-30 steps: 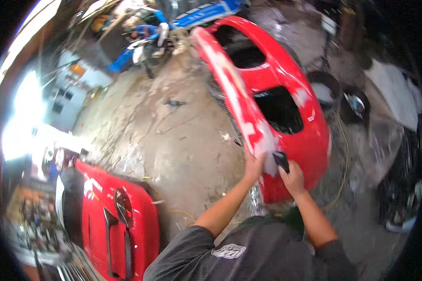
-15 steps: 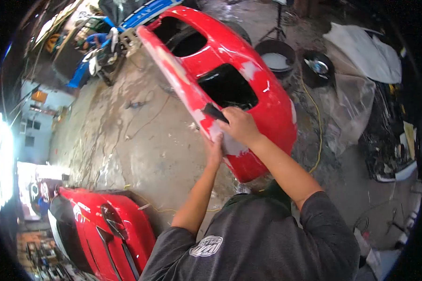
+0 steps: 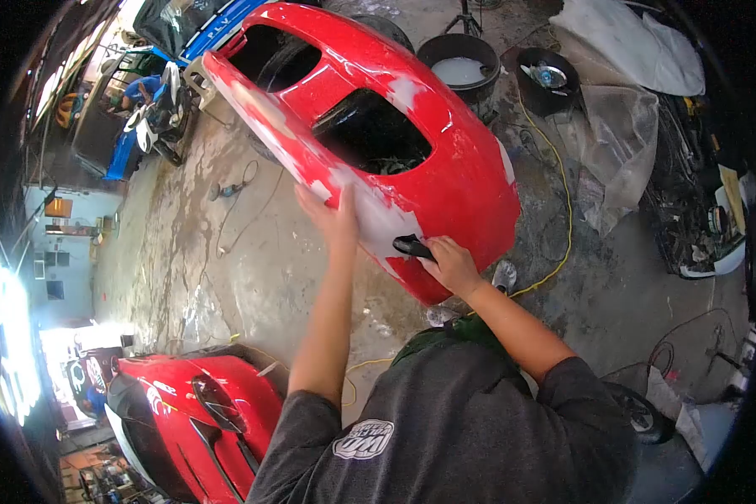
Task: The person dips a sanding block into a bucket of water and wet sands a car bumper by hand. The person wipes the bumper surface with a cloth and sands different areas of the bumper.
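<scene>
A red car bumper (image 3: 470, 168) with grey-white patches (image 3: 375, 214) along its near left side lies in front of me, two large openings in it. My left hand (image 3: 334, 220) grips the bumper's left edge, thumb on the top face and the fingers partly hidden along the side. In my right hand (image 3: 452, 265) is a piece of black sandpaper (image 3: 412, 246), bent and pressed on the lower patch near the bumper's near end. Fingers are closed round the sandpaper's right end.
Black tubs (image 3: 458, 63) stand past the bumper on the right, one with whitish liquid. A yellow cord (image 3: 568, 210) runs over the concrete floor. Another red car part (image 3: 227, 403) is at lower left. A person in blue (image 3: 140, 90) is at far upper left.
My right hand has moved the sandpaper down toward the bumper's near end. My left hand has shifted up along the left edge. The view has shifted, and the bumper sits further left.
</scene>
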A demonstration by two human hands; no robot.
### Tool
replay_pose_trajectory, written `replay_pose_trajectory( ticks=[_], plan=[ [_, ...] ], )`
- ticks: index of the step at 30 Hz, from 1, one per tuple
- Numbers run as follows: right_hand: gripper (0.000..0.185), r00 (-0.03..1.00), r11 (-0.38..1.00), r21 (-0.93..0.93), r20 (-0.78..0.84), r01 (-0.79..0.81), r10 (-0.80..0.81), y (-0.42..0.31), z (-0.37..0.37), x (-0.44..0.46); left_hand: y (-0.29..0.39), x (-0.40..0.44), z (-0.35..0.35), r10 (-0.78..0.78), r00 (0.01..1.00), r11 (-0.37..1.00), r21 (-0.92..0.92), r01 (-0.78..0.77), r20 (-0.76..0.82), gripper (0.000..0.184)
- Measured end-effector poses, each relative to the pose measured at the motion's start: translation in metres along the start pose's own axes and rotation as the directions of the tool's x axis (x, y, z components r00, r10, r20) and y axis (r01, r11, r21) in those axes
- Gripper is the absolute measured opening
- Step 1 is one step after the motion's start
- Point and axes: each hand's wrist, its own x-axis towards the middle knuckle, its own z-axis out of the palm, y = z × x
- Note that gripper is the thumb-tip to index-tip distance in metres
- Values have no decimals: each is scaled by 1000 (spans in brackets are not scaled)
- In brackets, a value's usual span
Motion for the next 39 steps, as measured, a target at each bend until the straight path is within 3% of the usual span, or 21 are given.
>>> replay_pose_trajectory(
  ticks=[2, 4, 8, 11, 12, 14, 17, 19, 22, 25, 27, 31, 34, 37, 39],
  plan=[
    [33, 999, 999, 6, 5, -43, 43, 10, 2, -16, 32, 22, -6, 112, 992, 977, 174, -121, 60, 128],
    [34, 993, 994, -10, -22, -112, 112, 11, 1, -28, 38, 19, -5, 91, 992, 973, 204, -107, 87, 132],
    [36, 981, 987, 9, -109, -163, 163, -5, -11, -13, 25, 3, -4, 178, 976, 963, 183, -199, 122, 132],
    [35, 982, 995, 33, -156, -98, 102, -23, -21, 12, 0, 27, -4, 218, 972, 961, 152, -230, 93, 131],
    [34, 988, 996, 37, -125, -86, 90, -23, -20, 18, 8, 45, -6, 183, 981, 983, 18, -184, 63, 127],
    [32, 996, 997, 48, -59, -63, 65, -24, -20, 34, 15, 92, -7, 153, 988, 986, 70, -154, 22, 118],
    [29, 993, 1000, -3, -113, -12, 11, -40, -19, 91, 44, 119, -12, 15, 991, 971, -240, 18, 135, 114],
    [27, 988, 1000, -29, -157, 2, -7, -52, -16, 143, 21, 123, -5, 61, 996, 979, -198, -48, 59, 112],
    [27, 996, 999, -39, -93, 4, -7, -56, -16, 183, 13, 129, -1, 62, 997, 978, -203, -53, 40, 113],
    [27, 998, 998, -59, -67, -26, 22, -45, -12, 130, 22, 126, -4, 56, 993, 963, -269, -27, 101, 116],
    [27, 996, 999, 38, -93, 17, -13, -28, -14, 80, 14, 126, -2, 31, 998, 982, -185, -21, 55, 115],
    [26, 998, 1000, 19, -65, 23, -22, -30, -19, 91, 21, 118, 0, 26, 1000, 997, -77, -26, -7, 114],
    [26, 996, 1000, -3, -94, 1, -2, -58, -19, 172, 16, 123, 0, 17, 999, 988, -157, -12, 29, 114],
    [27, 999, 1000, -21, -27, -23, 22, -58, -15, 206, 53, 110, -7, -16, 995, 943, -330, 47, 98, 93],
    [29, 998, 999, 16, -48, -29, 30, -53, -15, 176, 1, 127, 6, 83, 997, 985, -155, -81, 6, 93]
  ],
)
